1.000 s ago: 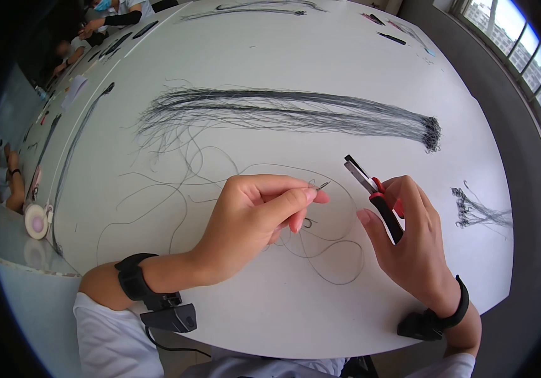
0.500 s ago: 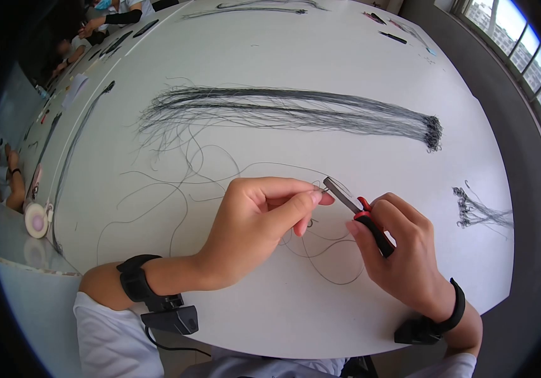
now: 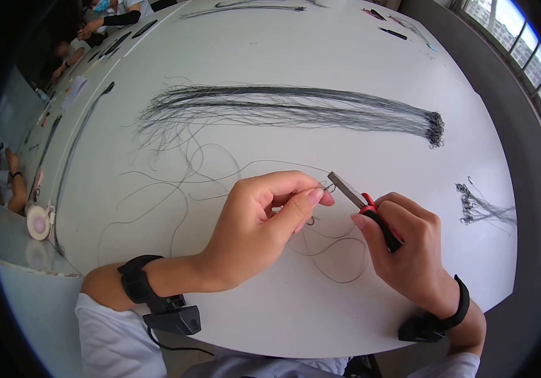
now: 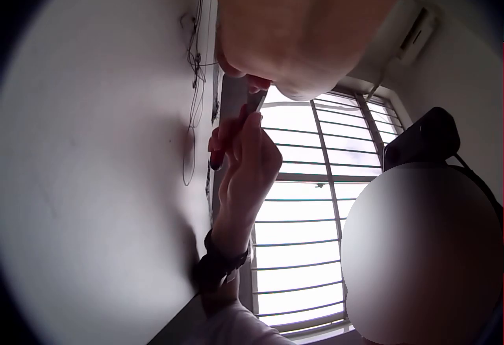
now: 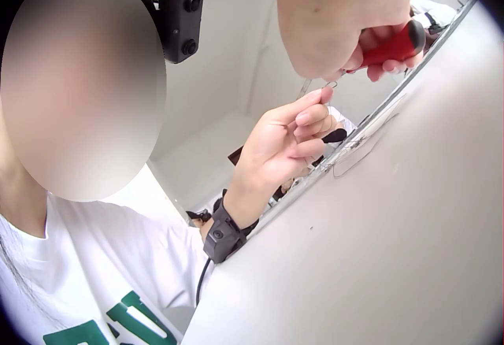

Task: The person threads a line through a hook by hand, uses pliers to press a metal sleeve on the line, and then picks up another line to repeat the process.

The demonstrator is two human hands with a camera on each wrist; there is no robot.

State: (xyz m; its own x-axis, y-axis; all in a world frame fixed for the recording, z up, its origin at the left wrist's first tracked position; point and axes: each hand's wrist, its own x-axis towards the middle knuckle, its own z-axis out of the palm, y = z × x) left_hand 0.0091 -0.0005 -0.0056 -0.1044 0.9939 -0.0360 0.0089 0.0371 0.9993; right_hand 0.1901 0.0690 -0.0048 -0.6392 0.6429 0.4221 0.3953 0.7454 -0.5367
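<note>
My left hand pinches a small metal hook between thumb and index finger, its curved end poking out past the fingertips. A thin line loops on the table behind and below that hand. In my right hand is a pair of pliers with red and black handles. The nose of the pliers points up and left, its tip right by the hook. In the right wrist view the hook shows at the left fingertips, near the red handle.
Across the table lies a long bundle of dark lines, hooks clustered at its right end. A smaller bunch of hooks sits at the right edge. A white round tape stands at left; other people sit beyond.
The pliers have moved left and down from apart to right beside the left fingertips. The hook's curve now shows where a straight tip showed before. The left hand has barely moved.
</note>
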